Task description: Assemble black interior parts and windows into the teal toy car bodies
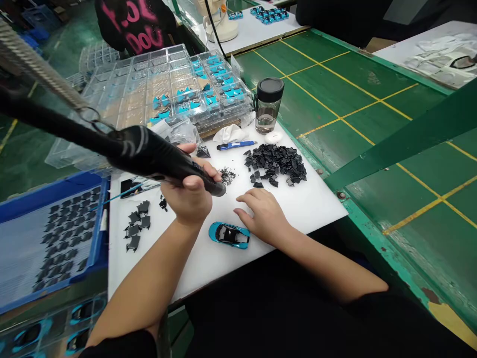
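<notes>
My left hand (190,196) is wrapped round a black electric screwdriver (160,154), its tip end pointing down and right over the white table. Over the table's middle, my right hand (263,214) is open with thumb and fingers apart. A blue toy car (230,235) lies below and left of that hand, close to its thumb. Small dark screws (227,175) are scattered just beyond the screwdriver's tip. A heap of black plastic parts (278,161) lies farther off to the right. The screwdriver hides part of my left fingers.
Clear trays (164,82) with blue parts stand behind the table. A blue knife (236,145) and a lidded bottle (268,104) are at the back. At left are loose black parts (137,226) and a blue crate (100,233). A green post (402,139) rises at right.
</notes>
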The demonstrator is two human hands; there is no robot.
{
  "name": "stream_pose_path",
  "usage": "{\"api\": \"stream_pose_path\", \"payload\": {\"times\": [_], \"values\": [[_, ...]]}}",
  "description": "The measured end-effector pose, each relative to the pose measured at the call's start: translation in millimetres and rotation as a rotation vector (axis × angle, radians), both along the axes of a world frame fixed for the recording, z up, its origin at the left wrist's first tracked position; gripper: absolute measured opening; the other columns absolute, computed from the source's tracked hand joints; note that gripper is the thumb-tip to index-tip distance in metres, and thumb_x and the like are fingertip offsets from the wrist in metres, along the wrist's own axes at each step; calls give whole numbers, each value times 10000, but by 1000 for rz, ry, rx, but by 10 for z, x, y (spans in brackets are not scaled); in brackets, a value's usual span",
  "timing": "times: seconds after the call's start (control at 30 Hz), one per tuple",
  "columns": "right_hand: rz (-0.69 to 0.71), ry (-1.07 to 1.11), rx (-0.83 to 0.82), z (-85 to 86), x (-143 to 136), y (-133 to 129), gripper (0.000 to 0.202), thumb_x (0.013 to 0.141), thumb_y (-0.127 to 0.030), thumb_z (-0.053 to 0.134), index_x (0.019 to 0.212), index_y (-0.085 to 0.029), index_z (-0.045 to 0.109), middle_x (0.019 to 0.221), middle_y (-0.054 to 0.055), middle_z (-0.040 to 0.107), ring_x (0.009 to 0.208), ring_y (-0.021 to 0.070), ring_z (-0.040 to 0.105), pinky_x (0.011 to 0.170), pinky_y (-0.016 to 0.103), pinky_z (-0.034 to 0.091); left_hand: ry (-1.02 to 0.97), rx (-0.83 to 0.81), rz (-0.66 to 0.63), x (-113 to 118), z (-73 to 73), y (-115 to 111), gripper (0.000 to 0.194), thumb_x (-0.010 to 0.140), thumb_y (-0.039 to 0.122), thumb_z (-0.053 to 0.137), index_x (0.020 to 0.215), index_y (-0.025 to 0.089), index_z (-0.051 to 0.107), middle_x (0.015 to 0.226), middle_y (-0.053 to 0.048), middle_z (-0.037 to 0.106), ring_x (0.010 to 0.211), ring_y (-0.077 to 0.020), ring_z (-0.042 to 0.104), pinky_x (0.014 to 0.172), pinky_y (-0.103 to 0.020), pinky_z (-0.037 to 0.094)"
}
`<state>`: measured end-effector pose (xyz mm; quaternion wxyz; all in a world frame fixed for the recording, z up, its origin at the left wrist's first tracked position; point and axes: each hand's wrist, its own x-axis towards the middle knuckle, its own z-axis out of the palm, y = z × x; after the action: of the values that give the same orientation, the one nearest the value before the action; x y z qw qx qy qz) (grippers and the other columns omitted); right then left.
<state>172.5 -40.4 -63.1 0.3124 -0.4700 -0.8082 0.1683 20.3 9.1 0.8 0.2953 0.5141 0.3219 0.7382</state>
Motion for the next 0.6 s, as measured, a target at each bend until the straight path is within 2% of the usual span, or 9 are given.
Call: {"api": "stream_pose_path", "payload": {"times": [0.17,0.27,0.33,0.6], "values": [[-31,21,1,-28,-62,88,194,868,-235,709,1053,-178,698,970,106,671,891,268,593,806,412,467,-68,-51,-31,59,193,-177,625,725,774,653,1022,225,643,555,47,561,424,-131,538,440,-273,468],[6,55,11,-37,-69,89,85,903,-204,657,959,-200,721,912,84,658,844,238,585,768,382,456,-70,-96,-44,98,278,-251,669,701,830,615,1005,234,640,541,47,547,402,-128,525,434,-274,465],[32,83,23,-35,-53,86,98,918,-190,629,881,-207,717,875,71,656,816,223,580,749,366,450,-74,-131,-77,110,321,-286,683,672,838,632,997,238,637,541,48,547,402,-128,525,444,-278,476],[109,171,63,-50,-10,77,84,901,-214,620,818,-208,618,850,61,631,795,217,567,739,360,447,-71,-156,-238,55,326,-298,659,669,808,669,1013,246,651,559,33,585,419,-143,550,412,-289,467]]}}
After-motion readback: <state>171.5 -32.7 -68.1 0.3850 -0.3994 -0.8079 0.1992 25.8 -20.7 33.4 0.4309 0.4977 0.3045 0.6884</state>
